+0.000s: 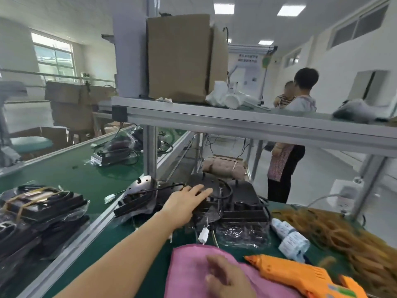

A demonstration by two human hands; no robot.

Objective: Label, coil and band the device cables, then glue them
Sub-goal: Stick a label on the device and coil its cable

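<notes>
My left hand (185,200) stretches forward with straight fingers over a pile of black devices (232,203) in clear bags, their black cables looped on top. It touches or hovers just above the pile; which one I cannot tell. A white cable connector (203,235) lies at the pile's near edge. My right hand (226,278) rests low on a pink cloth (189,269), fingers relaxed and holding nothing. An orange glue gun (300,274) lies right of it. Rolls of white labels (289,235) and a heap of tan rubber bands (335,231) sit at the right.
Banded black devices (40,203) are stacked on the green conveyor belt (71,175) at left, with more bagged units (116,153) farther along. An aluminium shelf rail (236,123) crosses overhead, carrying a cardboard box (180,57). A person (290,134) stands beyond the bench.
</notes>
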